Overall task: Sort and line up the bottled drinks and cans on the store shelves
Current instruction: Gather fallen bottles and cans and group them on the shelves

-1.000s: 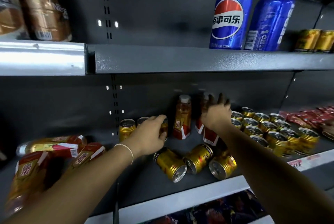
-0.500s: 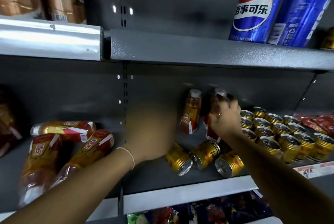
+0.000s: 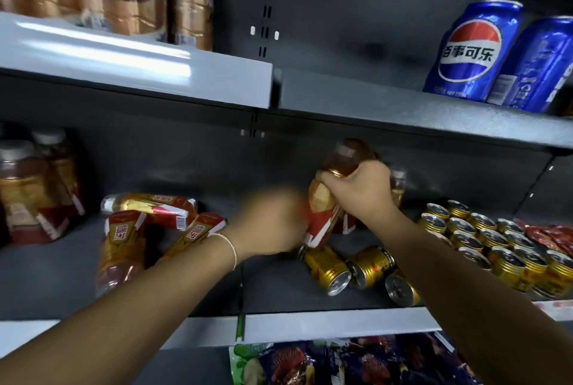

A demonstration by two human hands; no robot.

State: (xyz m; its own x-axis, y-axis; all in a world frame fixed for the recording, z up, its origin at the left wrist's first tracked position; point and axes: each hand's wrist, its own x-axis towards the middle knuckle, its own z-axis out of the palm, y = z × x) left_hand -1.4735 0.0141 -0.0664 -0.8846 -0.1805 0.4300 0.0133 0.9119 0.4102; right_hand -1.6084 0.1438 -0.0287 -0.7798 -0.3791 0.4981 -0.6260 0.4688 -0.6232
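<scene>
1. Gripping: right hand (image 3: 362, 181), fingers curled round the shoulder of the tea bottle (image 3: 322, 207).
2. Bottle axis: near upright, cap uppermost, top leaning right; base beside the left hand (image 3: 273, 223).
3. Left hand: blurred; grasp cannot be told.
4. Below right hand: gold cans (image 3: 370, 266) lying on the shelf (image 3: 310, 299).

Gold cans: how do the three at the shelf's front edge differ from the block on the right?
The three front cans lie on their sides; the right block stands upright. The three front cans are scattered; the right block forms rows. Both are gold, on one shelf.
</scene>
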